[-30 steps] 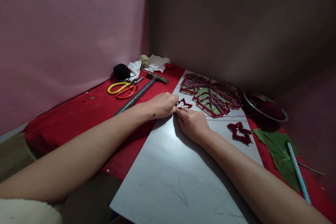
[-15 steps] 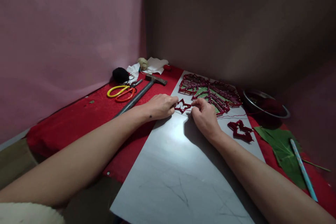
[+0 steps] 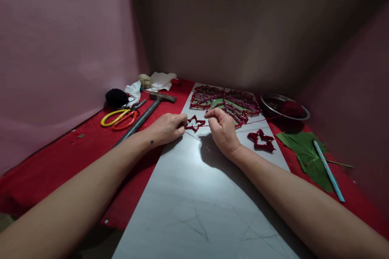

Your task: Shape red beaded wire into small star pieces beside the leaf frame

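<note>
My right hand (image 3: 223,131) is closed in a pinch on dark red yarn (image 3: 258,122), just right of a small star (image 3: 200,122) outlined in red yarn around nails. The yarn runs on rightward to a bowl. At the star's left tip, my left hand (image 3: 170,128) has its fingers closed; whatever they grip is hidden. Both hands are over a pale board (image 3: 182,186). Behind them a large leaf-shaped pattern (image 3: 243,107) of nails and red yarn covers a green layer. A second red yarn star (image 3: 266,145) lies right of my right hand.
Left of the board, a hammer (image 3: 142,117) and yellow-and-orange-handled scissors (image 3: 124,118) lie on red cloth (image 3: 75,162). Beyond are black yarn (image 3: 117,98) and a beige ball (image 3: 145,81). At right are a metal bowl (image 3: 305,118), a green leaf (image 3: 306,158) and a light blue pen (image 3: 330,172).
The view has turned a little, so everything sits further left. My right hand has drawn slightly away from the star with the yarn; my left hand stays at its left tip.
</note>
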Action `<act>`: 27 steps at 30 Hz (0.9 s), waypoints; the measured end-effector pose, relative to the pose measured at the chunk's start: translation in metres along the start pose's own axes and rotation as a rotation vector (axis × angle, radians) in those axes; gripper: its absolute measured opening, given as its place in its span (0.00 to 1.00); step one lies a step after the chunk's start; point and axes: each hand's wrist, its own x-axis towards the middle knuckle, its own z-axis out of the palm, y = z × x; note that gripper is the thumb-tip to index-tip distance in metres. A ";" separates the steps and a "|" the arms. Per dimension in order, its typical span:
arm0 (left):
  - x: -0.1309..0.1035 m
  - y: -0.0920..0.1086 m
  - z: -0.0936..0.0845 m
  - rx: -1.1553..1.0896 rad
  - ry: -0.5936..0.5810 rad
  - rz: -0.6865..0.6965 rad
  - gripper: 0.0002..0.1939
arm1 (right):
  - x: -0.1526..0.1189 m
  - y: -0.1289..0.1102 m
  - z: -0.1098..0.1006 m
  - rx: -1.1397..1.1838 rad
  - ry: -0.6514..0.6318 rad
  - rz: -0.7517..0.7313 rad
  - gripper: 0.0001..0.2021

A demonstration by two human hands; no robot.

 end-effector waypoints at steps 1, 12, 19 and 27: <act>0.000 0.000 0.000 -0.003 -0.002 -0.005 0.04 | 0.001 0.001 0.000 -0.027 -0.003 0.024 0.10; 0.000 -0.005 0.004 -0.013 0.018 -0.006 0.06 | 0.005 0.014 0.006 -0.213 -0.157 0.103 0.12; 0.000 -0.005 0.003 -0.005 0.004 -0.018 0.06 | 0.003 0.009 0.007 -0.263 -0.214 0.077 0.12; 0.001 -0.002 0.000 -0.013 0.000 -0.047 0.06 | 0.003 0.005 0.006 -0.372 -0.244 0.049 0.11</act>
